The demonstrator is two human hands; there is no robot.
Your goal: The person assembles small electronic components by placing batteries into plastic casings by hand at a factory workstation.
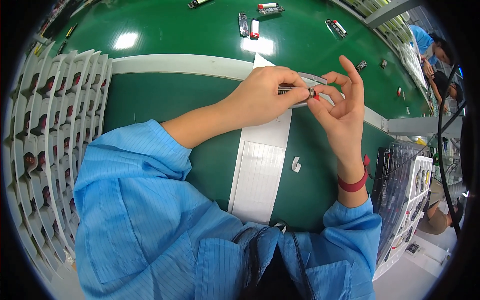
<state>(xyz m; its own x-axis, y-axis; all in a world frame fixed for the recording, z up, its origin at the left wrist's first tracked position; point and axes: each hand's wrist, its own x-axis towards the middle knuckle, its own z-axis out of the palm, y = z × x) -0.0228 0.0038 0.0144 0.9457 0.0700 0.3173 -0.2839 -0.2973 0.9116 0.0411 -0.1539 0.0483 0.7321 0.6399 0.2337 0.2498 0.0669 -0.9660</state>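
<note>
Metal shows at the tip of a thin stick-shaped part, held up over the middle of the tabletop. The left hand is curled tight around its body, and the right hand pinches the small round end with thumb and finger. It looks like the end is being fitted or twisted on; that calls for a small, careful turn. Below lies a white strip on the green top. White trays stand at the left, more parts lie farther off.
</note>
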